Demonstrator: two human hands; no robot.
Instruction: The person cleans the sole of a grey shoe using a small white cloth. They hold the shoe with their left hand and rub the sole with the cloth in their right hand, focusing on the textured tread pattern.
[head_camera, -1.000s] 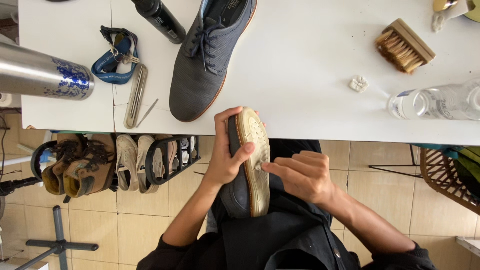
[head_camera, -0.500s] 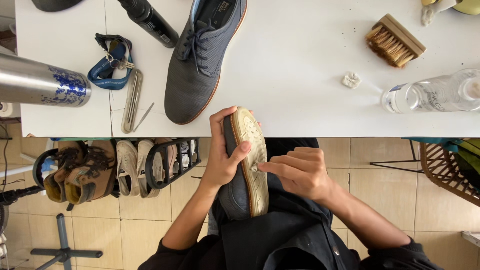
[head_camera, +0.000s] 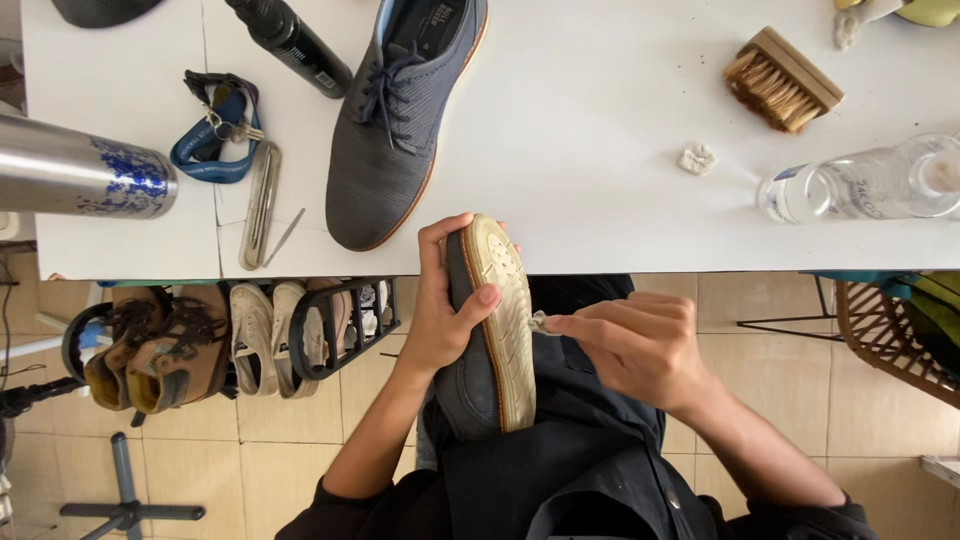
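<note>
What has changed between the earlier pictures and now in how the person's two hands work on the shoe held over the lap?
Little changed. The right hand has edged in, its fingertips pressing a small whitish scrap to the pale sole of the grey shoe. The left hand still grips that shoe, sole up. The second grey shoe and wooden brush stayed on the white table.

The person wears dark, near-black clothing: long sleeves pushed up past both forearms, bunched in folds near the elbows, and a dark apron-like front with a small round button. Both hands are bare, without gloves or rings.
</note>
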